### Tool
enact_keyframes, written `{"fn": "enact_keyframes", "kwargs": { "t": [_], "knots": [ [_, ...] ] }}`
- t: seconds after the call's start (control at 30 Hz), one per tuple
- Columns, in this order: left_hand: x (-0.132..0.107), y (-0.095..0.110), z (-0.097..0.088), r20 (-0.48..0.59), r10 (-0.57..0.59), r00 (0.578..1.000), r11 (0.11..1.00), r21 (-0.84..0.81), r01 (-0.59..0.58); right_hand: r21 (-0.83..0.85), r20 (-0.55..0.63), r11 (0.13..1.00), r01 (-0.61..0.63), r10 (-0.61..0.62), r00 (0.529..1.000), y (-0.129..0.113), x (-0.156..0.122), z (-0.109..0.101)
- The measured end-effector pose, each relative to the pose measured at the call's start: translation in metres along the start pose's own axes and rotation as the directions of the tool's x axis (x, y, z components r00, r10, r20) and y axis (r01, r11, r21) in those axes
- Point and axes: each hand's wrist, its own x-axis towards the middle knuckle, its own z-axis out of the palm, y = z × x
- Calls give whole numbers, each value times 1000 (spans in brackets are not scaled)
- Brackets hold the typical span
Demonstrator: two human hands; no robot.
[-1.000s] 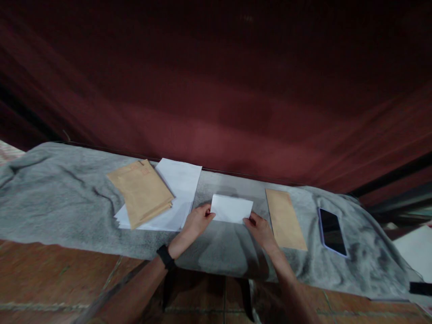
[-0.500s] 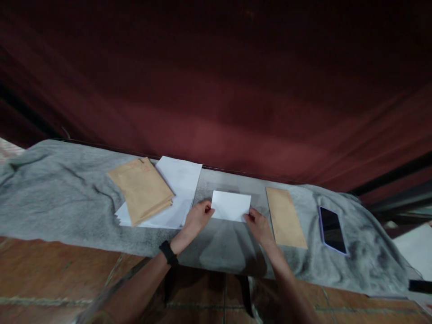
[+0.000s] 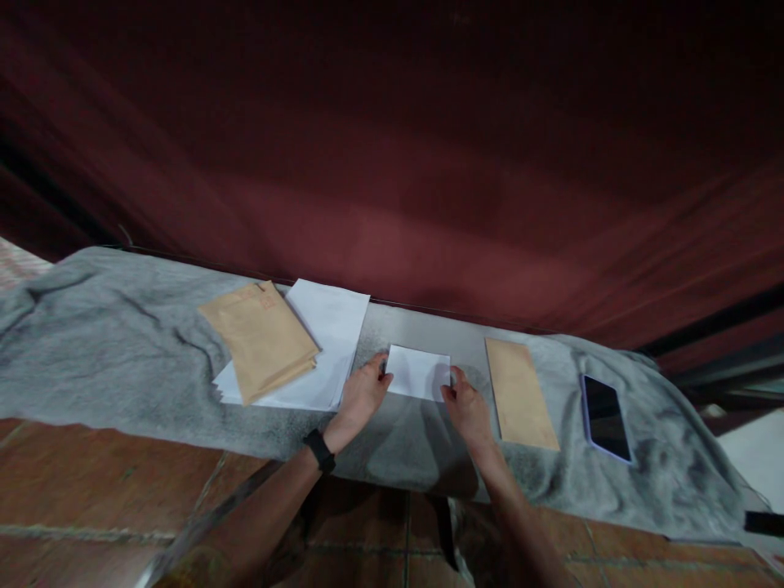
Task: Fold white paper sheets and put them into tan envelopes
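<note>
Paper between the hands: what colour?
Plain white paper, held at its ends by left hand and right hand; head view.

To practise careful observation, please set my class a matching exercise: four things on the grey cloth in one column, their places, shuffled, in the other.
1. folded white paper
2. phone
3. stack of brown envelopes
4. single brown envelope

A. farthest right
B. on the white sheets
C. between the left hand and right hand
D. just right of the right hand

Pairs: 1-C, 2-A, 3-B, 4-D
</note>
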Motion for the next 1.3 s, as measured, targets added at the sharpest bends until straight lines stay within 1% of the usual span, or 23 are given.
{"fn": "enact_keyframes", "kwargs": {
  "t": [0.13,0.3,0.37,0.4,0.47,0.57,0.6,0.63,0.67,0.73,0.8,0.87,0.9,0.97,1.03,1.1,1.2,1.3],
  "knots": [
    [-4,2,1,-22,36,999,996,85,-34,-33,4,999,18,-18,1000,-2,-1,-2],
    [-8,3,2,-35,71,997,987,145,-65,-40,10,999,19,-19,1000,-5,-3,-5],
    [-9,3,3,-80,128,989,977,183,-112,-45,9,999,14,-14,1000,-7,-4,-5],
    [-10,3,4,-107,177,978,966,211,-151,-51,8,999,9,-9,1000,-7,-5,-5],
    [-13,4,8,-147,320,936,926,259,-275,-65,-5,998,-5,5,1000,-7,-6,-6],
    [-19,7,22,-141,543,828,827,262,-497,-79,-64,997,4,-9,998,-7,-6,-7],
    [-22,8,29,-133,598,791,792,251,-556,-75,-93,997,24,-31,995,-8,-6,-7],
    [-26,9,37,-126,633,763,765,248,-594,-59,-123,997,56,-63,990,-9,-6,-5],
    [-29,9,44,-120,654,747,748,252,-614,-28,-148,995,100,-103,984,-12,-7,-3],
    [-36,8,58,-98,677,729,724,263,-637,75,-172,974,213,-198,965,-20,-10,5],
    [-40,6,68,-64,703,709,695,277,-664,192,-159,926,327,-299,941,-30,-15,16],
    [-41,2,74,-32,724,690,666,295,-685,223,-122,891,395,-377,918,-39,-20,28],
    [-41,1,76,-22,727,686,658,305,-688,217,-99,880,422,-410,907,-41,-22,33],
    [-39,-1,77,-19,719,695,662,325,-675,189,-67,881,434,-429,901,-42,-24,39],
    [-37,-2,75,-34,694,720,685,340,-644,152,-52,900,408,-404,913,-38,-23,41],
    [-34,-3,70,-58,654,755,721,349,-598,95,-49,917,386,-383,922,-32,-22,41],
    [-30,-7,62,-78,600,796,763,355,-540,-7,-78,918,397,-396,915,-24,-23,43],
    [-26,-12,57,-73,574,816,778,359,-515,-64,-144,918,391,-397,907,-21,-25,46]
  ]
}}
